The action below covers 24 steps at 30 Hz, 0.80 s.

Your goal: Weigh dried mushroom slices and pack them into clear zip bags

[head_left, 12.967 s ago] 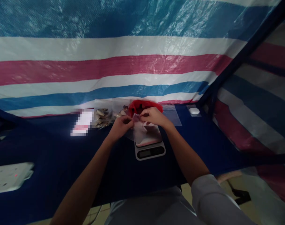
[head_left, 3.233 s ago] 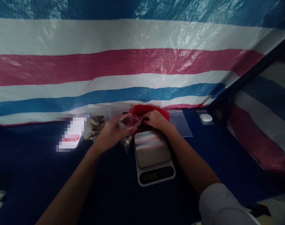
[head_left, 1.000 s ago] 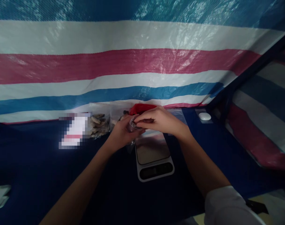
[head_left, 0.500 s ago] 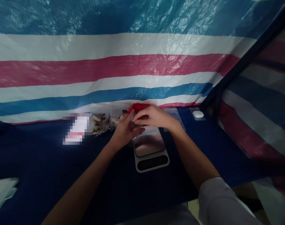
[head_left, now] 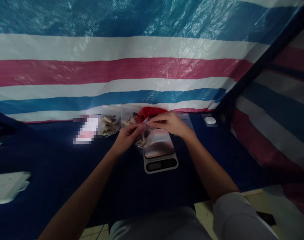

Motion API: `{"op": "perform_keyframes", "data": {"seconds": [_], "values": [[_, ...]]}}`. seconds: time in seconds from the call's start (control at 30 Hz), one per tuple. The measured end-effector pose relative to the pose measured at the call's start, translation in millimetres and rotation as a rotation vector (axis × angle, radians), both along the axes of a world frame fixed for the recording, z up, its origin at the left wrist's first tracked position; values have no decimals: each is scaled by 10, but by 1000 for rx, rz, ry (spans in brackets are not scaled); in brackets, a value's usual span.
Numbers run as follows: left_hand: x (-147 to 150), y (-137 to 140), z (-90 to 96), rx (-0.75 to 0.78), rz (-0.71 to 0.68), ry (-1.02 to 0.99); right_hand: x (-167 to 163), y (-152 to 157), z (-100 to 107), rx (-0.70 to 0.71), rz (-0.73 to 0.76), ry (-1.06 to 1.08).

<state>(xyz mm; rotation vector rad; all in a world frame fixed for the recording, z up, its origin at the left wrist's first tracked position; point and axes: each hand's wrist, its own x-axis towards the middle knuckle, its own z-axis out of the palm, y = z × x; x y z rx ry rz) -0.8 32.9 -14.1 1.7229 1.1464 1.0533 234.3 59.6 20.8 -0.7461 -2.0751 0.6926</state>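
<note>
Between my two hands hangs a clear plastic bag (head_left: 143,141) with brownish dried pieces, perhaps mushroom slices, at its bottom. My left hand (head_left: 128,135) pinches the bag's top edge from the left. From the right, my right hand (head_left: 168,123) pinches the same edge, fingers closed together. Just below and to the right lies a kitchen scale (head_left: 159,148) with a shiny metal plate and a dark display strip; the bag partly overlaps its left side. Behind my hands stands a red container or bag (head_left: 152,112), partly hidden by them.
Two filled clear bags, one (head_left: 110,125) with brown pieces and another (head_left: 129,118), stand left of the red thing. Flat plastic bags (head_left: 186,123) lie to the right, near a white oval object (head_left: 210,120). A white case (head_left: 9,187) lies far left. A striped tarp (head_left: 132,71) rises behind.
My hands have drawn slightly apart along the bag's top, and the bag with its contents now shows more plainly. The camera view has shifted a little.
</note>
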Motion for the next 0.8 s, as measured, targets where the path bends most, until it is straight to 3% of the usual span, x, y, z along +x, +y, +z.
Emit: {"op": "perform_keyframes", "data": {"seconds": [0.17,0.3,0.5,0.63,0.8], "values": [[49,-1,76,16,-5,-28,93,-71,-56,-138,-17,42],[159,18,77,149,-33,76,200,-110,-153,-258,-38,131],[162,-90,-115,435,53,279,450,-160,-454,-429,-182,317],[88,-277,-272,466,60,385,579,-223,-621,-476,-268,360],[69,-352,-376,460,-31,495,647,-276,-691,-558,-276,336]]}}
